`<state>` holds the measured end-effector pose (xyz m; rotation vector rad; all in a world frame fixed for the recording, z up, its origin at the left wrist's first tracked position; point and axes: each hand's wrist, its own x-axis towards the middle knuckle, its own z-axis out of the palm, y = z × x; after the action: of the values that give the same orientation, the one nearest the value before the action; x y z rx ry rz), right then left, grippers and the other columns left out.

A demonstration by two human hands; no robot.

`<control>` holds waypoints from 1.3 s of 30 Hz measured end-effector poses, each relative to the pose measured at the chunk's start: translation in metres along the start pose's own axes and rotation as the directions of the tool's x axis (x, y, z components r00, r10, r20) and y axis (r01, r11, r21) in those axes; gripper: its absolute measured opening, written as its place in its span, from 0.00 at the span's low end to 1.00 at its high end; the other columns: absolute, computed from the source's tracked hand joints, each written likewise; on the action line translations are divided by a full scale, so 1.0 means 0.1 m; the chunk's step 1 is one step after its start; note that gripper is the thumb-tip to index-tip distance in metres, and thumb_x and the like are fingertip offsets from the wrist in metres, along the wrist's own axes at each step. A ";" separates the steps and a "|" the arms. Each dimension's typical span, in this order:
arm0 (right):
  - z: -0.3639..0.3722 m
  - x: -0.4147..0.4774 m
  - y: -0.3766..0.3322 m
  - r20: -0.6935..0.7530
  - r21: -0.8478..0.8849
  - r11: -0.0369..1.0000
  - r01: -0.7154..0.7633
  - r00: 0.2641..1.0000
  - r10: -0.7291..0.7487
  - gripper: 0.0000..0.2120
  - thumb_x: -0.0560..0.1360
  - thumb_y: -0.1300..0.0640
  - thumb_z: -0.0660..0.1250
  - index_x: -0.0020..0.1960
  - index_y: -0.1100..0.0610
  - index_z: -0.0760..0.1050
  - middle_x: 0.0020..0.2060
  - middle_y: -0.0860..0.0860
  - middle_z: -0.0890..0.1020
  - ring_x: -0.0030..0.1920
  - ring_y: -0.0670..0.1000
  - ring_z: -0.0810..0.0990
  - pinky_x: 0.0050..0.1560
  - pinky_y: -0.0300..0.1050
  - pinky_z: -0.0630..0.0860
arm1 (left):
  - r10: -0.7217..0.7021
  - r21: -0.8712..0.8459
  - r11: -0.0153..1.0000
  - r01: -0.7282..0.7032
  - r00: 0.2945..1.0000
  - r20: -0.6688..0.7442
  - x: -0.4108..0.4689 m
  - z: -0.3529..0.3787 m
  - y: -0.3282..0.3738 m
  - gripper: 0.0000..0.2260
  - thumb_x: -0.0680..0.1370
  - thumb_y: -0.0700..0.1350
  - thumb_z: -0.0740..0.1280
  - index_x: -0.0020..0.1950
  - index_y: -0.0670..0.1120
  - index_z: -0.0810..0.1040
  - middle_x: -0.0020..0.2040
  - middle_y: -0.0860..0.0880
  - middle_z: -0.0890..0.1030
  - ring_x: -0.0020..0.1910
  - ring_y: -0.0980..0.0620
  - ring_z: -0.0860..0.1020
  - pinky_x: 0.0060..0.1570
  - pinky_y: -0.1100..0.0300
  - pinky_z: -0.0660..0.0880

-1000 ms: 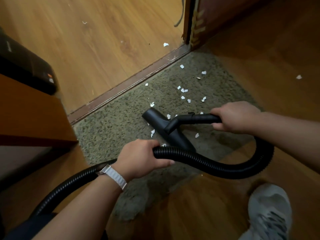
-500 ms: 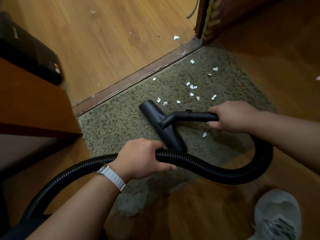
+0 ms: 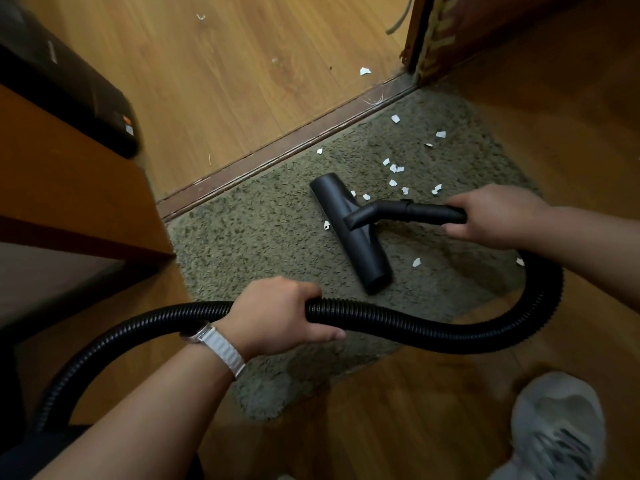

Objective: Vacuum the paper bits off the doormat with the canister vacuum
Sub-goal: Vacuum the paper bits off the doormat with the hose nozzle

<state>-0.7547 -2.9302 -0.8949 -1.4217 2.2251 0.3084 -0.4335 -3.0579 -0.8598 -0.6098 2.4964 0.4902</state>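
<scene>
The right hand [image 3: 498, 214] is being kept fully curled around the rigid black plastic wand handle [image 3: 429, 213], and the left hand [image 3: 277, 315] is being wrapped tight around the black ribbed flexible hose [image 3: 398, 325], which is being looped from the wand round to the lower left; the canister itself is not being shown clearly. The flat black T-shaped floor nozzle [image 3: 349, 230] is being held flat on the grey-green shaggy doormat [image 3: 242, 237], just beyond the right fingers. Step in hand: mid-sweep, judged partly done. The white torn paper bits [image 3: 394, 168] are being left mostly beyond the nozzle's far side, towards the brown wooden door threshold strip [image 3: 277, 150]; a few are lying just beside the nozzle and near the hose loop. Next move: the nozzle is probably to be pushed forward into that cluster, with hose slack being fed by the left hand.
</scene>
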 end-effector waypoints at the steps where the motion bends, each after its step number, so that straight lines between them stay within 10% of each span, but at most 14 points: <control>1: -0.01 -0.02 0.00 -0.005 -0.009 1.000 -0.001 1.000 0.001 0.11 0.76 0.39 0.65 0.52 0.44 0.76 0.35 0.45 0.77 0.38 0.52 0.76 0.32 0.42 0.67 | 0.003 0.002 1.000 -0.003 1.000 0.001 0.00 0.00 0.01 0.27 0.68 0.77 0.62 0.44 0.53 0.74 0.33 0.55 0.75 0.35 0.54 0.76 0.40 0.56 0.77; 10: 0.15 -0.15 -0.36 0.057 -0.110 0.980 0.164 0.986 -0.159 0.11 0.75 0.38 0.63 0.46 0.45 0.68 0.33 0.45 0.71 0.40 0.53 0.75 0.34 0.44 0.66 | 0.062 0.059 0.996 -0.062 0.998 0.004 0.01 0.04 0.00 0.28 0.68 0.77 0.61 0.46 0.53 0.75 0.35 0.56 0.76 0.37 0.54 0.76 0.41 0.57 0.77; 23: -0.16 -0.19 0.09 0.040 0.007 0.995 -0.100 0.994 0.099 0.07 0.78 0.41 0.64 0.52 0.42 0.74 0.34 0.47 0.78 0.33 0.47 0.75 0.30 0.42 0.67 | 0.052 -0.009 0.999 -0.052 0.998 -0.034 0.05 0.04 -0.01 0.28 0.67 0.78 0.60 0.43 0.53 0.74 0.32 0.55 0.76 0.33 0.56 0.76 0.40 0.55 0.79; 39: -0.02 -0.17 -0.06 0.028 -0.059 0.998 -0.014 0.999 0.015 0.10 0.76 0.41 0.64 0.52 0.44 0.75 0.34 0.45 0.76 0.36 0.49 0.75 0.31 0.42 0.67 | 0.055 0.043 0.998 -0.054 0.998 -0.026 0.08 0.05 0.02 0.28 0.68 0.77 0.61 0.44 0.52 0.74 0.32 0.55 0.74 0.35 0.53 0.76 0.43 0.54 0.79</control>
<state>-0.7443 -2.9200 -0.8843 -1.4231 2.2213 0.3990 -0.4389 -3.0562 -0.8679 -0.5363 2.5478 0.4517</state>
